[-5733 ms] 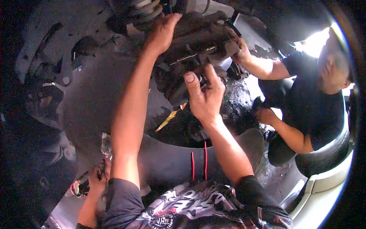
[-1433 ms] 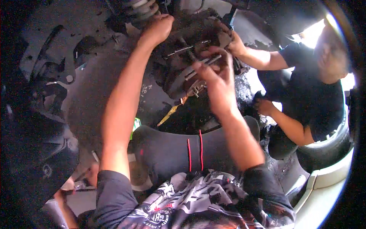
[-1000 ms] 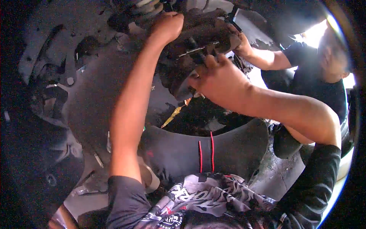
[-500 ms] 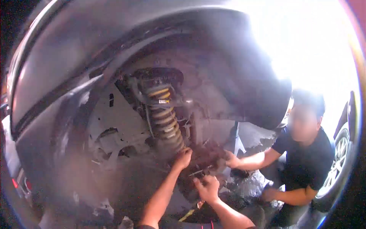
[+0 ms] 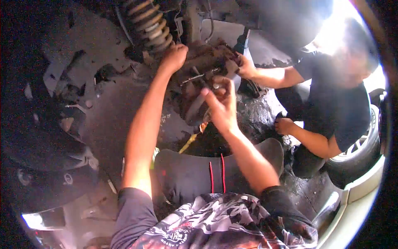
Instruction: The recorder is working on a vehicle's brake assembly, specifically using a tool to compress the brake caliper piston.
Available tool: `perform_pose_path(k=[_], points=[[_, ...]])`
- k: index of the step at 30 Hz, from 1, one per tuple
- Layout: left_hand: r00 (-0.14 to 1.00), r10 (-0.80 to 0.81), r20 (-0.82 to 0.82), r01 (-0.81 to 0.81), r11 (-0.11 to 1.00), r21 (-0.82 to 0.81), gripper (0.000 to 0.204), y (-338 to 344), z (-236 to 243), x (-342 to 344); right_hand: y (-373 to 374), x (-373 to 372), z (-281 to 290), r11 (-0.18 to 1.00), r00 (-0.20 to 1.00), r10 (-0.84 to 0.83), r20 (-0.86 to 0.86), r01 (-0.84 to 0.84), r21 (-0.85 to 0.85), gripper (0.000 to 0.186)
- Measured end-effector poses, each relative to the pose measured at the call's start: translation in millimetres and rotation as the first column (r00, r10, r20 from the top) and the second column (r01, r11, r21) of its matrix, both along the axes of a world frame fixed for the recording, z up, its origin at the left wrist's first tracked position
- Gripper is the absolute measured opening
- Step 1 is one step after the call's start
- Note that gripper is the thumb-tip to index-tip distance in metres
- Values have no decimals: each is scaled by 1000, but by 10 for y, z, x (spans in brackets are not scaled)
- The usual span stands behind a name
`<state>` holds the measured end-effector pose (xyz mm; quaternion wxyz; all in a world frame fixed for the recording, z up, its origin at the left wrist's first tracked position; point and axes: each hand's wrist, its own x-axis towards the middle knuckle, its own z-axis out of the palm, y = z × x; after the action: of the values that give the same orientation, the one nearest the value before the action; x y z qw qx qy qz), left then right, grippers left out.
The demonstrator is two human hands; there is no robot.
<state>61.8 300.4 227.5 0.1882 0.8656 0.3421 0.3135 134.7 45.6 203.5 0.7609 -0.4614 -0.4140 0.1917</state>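
Note:
My left hand (image 5: 174,58) is closed at the lower end of a coil spring (image 5: 151,27) with yellowish coils. Its fingertips are hidden behind the rusty brown wheel hub assembly (image 5: 203,62), so what they grip does not show. Below the hub, my right hand (image 5: 223,106) is held with curled fingers and the thumb toward them. A small shiny round piece (image 5: 216,86) shows at its fingers, too blurred to name. Just above that hand, a thin light metal rod (image 5: 192,79) crosses the hub's lower part.
At the right a co-worker in dark clothes crouches, one hand (image 5: 246,66) touching the hub's right side, the other (image 5: 284,125) lower down. Behind them stands a wheel (image 5: 360,145). A yellow strip (image 5: 188,143) lies below the hub, and dark bodywork fills the left.
The view has tipped downward, so the spring and hub sit higher and my lap shows. My right hand has turned, its fingers now pointing up. My left hand stays by the spring's lower end.

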Motion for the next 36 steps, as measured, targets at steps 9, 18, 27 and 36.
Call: perform_pose_path(k=[9, 18, 27, 36], points=[[980, 17, -197, -43, 991, -129, 40, -229, -13, -52, -387, 275, 15, 998, -800, -6, 600, 29, 49, 19], [999, -19, -50, 21, 999, 39, 42, -247, -14, -75, -15, 244, 291, 996, -762, -85, 642, -84, 32, 9], [995, 77, 68, -68, 991, -119, 42, -582, 182, -21, -21, 463, 222, 997, -426, -73, 902, -48, 58, 15], [997, 40, 68, -43, 999, 33, 30, -665, 204, -155, -51, 88, 141, 994, 585, -112, 803, 75, 84, 24]])
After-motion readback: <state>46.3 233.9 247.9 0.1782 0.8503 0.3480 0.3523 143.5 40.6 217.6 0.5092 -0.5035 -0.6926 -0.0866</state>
